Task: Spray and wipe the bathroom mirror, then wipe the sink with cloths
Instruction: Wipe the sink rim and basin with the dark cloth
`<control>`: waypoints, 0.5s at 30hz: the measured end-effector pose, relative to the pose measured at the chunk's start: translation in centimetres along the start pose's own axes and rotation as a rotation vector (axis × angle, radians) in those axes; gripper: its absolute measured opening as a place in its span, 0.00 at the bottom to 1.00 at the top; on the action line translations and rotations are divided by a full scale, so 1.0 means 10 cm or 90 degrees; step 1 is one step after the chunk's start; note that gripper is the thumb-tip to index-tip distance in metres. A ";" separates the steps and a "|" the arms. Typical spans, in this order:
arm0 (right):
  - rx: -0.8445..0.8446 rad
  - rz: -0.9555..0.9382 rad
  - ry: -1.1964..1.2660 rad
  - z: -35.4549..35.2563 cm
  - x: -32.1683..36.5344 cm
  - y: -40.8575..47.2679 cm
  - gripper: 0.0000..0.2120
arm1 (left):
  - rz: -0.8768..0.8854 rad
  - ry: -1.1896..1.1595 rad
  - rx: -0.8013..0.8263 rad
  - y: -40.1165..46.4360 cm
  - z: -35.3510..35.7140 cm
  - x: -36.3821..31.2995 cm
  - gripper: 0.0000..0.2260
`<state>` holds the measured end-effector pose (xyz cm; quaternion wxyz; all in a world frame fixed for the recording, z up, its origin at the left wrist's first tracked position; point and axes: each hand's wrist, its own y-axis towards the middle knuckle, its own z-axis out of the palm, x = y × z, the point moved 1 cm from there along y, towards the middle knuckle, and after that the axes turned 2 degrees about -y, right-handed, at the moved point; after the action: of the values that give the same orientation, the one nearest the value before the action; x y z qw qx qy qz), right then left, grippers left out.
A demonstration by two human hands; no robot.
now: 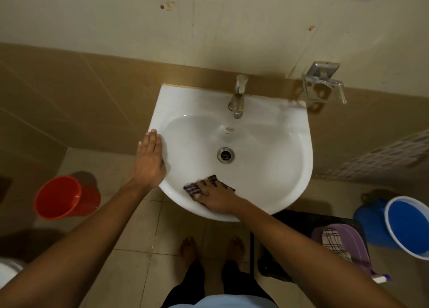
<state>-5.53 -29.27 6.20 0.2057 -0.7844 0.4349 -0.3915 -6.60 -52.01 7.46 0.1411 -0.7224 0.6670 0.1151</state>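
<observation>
Right hand (217,197) flat over checked cloth (210,184), half hidden, on sink (299,133) rim.

Bare forearms, bare feet (212,249), dark trousers (185,289), pale blue shirt hem (220,302).

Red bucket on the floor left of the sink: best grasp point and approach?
Probably the rim. The red bucket lies tipped, its open mouth facing up and toward the camera, so the rim edge nearest the sink is exposed. Come from above on that side and pinch the wall, fingers inside, thumb outside. No handle shows. The left hand, flat on the sink rim, is closest.
</observation>
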 end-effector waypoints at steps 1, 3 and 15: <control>-0.008 0.001 0.018 0.03 0.09 0.09 0.32 | 0.002 -0.005 -0.003 0.00 -0.01 0.00 0.30; -0.034 0.009 0.069 0.01 0.29 0.28 0.30 | 0.004 -0.010 -0.009 0.02 -0.02 0.03 0.31; -0.266 0.200 0.456 -0.71 1.00 1.40 0.35 | 0.043 -0.039 -0.033 0.05 0.00 0.09 0.32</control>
<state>-15.28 -45.10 5.62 -0.0642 -0.5483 0.6624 -0.5064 -7.04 -52.84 7.10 0.1387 -0.6993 0.6830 0.1588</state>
